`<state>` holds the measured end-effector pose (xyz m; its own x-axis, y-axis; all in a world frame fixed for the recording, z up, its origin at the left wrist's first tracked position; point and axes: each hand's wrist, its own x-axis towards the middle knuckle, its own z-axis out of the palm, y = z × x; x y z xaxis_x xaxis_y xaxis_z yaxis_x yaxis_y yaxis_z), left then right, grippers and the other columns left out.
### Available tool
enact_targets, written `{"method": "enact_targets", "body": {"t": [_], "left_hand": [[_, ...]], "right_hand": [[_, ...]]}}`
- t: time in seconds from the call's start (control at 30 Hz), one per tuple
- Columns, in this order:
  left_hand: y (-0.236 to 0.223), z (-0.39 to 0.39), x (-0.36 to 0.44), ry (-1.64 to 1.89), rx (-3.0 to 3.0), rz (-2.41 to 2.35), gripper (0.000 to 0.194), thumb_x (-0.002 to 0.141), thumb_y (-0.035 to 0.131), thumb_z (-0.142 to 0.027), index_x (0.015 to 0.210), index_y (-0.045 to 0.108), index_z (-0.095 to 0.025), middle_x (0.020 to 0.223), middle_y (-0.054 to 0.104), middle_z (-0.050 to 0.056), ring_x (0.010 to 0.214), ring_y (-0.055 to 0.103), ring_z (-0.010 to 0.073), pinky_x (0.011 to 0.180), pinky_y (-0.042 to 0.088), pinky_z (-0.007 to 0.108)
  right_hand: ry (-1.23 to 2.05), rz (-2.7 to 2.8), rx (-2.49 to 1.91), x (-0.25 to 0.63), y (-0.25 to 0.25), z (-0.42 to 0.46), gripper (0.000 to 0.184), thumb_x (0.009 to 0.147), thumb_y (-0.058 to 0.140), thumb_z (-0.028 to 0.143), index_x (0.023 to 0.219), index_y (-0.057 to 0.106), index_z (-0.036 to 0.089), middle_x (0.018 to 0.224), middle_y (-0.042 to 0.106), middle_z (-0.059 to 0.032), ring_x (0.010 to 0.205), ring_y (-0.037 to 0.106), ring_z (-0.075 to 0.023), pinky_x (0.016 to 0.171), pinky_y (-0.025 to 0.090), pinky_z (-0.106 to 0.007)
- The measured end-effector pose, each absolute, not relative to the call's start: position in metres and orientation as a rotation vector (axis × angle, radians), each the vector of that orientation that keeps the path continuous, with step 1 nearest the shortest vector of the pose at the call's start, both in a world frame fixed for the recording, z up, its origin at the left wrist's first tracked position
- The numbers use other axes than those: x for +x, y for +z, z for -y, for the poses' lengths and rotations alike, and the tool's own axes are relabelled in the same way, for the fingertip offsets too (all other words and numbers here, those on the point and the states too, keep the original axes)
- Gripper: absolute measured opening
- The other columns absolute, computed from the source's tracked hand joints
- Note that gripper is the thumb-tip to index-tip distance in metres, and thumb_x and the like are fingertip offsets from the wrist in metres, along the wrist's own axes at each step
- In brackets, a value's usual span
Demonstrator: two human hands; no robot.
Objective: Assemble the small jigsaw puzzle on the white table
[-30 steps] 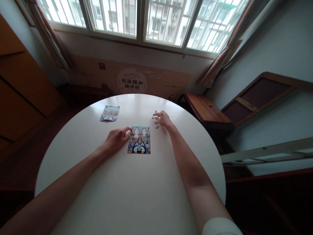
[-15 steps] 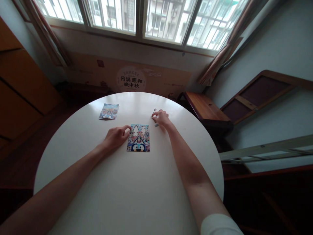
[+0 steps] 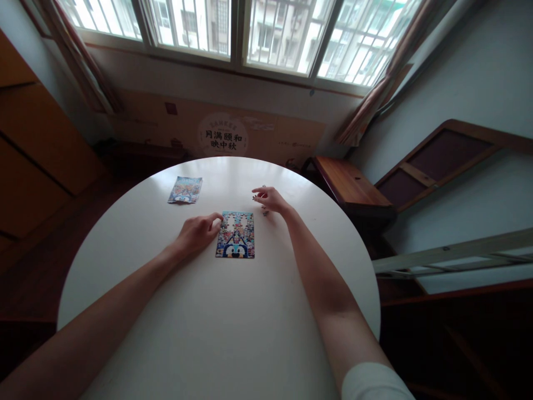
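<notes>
A small jigsaw puzzle (image 3: 235, 244) lies flat on the white round table, showing a blue cartoon dog face along its lower part and white gaps near its top. My left hand (image 3: 199, 232) is curled at the puzzle's upper left edge, with the fingertips gripping that edge. Up and to the right of the puzzle, my right hand (image 3: 270, 198) is raised slightly, its fingers pinching a small puzzle piece (image 3: 254, 198). Several loose pieces (image 3: 265, 213) lie on the table beneath and beside this hand, partly hidden by it.
A printed picture sheet or packet (image 3: 185, 190) rests at the table's (image 3: 200, 322) far left. Beyond the far edge stand a printed cardboard panel (image 3: 266, 125) and a barred window. A wooden bench (image 3: 350, 180) is at the right.
My right hand has shifted a little to the left, away from the loose pieces, with a piece at its fingertips. My left hand and the puzzle have stayed practically in place.
</notes>
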<state>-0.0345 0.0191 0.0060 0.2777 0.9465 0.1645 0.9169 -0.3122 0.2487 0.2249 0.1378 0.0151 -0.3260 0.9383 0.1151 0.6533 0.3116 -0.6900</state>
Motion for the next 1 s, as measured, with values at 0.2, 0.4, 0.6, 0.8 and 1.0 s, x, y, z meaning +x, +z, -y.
{"method": "enact_targets", "body": {"t": [0.2,0.4,0.6,0.8,1.0], "left_hand": [[0.005,-0.019,-0.035,0.430,2.424,-1.782,0.037,0.092,0.039,-0.040,0.116,0.065,-0.027,0.078,0.071,0.002,0.070,0.065,0.0185,0.063,0.040,0.025],[0.003,-0.020,-0.035,0.446,2.452,-1.771,0.037,0.093,0.039,-0.040,0.115,0.065,-0.027,0.078,0.071,0.002,0.069,0.065,0.0188,0.062,0.039,0.026],[0.003,-0.020,-0.036,0.446,2.443,-1.769,0.037,0.092,0.039,-0.040,0.114,0.065,-0.027,0.076,0.070,0.002,0.067,0.063,0.0177,0.062,0.038,0.025],[0.004,-0.020,-0.036,0.445,2.436,-1.775,0.037,0.092,0.039,-0.040,0.115,0.065,-0.027,0.077,0.070,0.002,0.067,0.063,0.0176,0.062,0.039,0.025],[0.004,-0.020,-0.035,0.449,2.423,-1.790,0.037,0.091,0.040,-0.040,0.114,0.065,-0.028,0.077,0.070,0.001,0.069,0.064,0.0173,0.064,0.040,0.024]], "right_hand": [[1.075,2.254,-1.294,0.218,0.039,-0.128,0.015,0.070,0.065,0.010,0.082,0.074,0.010,0.078,0.072,-0.0073,0.072,0.063,-0.0130,0.069,0.049,-0.025],[0.984,2.375,-1.268,0.207,0.058,-0.117,0.016,0.071,0.069,0.014,0.085,0.074,0.010,0.076,0.071,-0.0068,0.071,0.063,-0.0136,0.063,0.048,-0.024],[1.274,2.346,-1.258,0.202,0.066,-0.106,0.020,0.077,0.062,0.016,0.093,0.072,0.011,0.077,0.071,-0.0060,0.068,0.064,-0.0126,0.061,0.049,-0.024],[1.240,2.382,-1.284,0.205,0.066,-0.109,0.015,0.070,0.070,0.019,0.082,0.072,0.012,0.077,0.072,-0.0051,0.069,0.063,-0.0123,0.058,0.044,-0.022],[1.200,2.423,-1.246,0.208,0.058,-0.114,0.017,0.068,0.071,0.022,0.083,0.074,0.014,0.075,0.071,-0.0039,0.069,0.061,-0.0120,0.057,0.042,-0.021]]}}
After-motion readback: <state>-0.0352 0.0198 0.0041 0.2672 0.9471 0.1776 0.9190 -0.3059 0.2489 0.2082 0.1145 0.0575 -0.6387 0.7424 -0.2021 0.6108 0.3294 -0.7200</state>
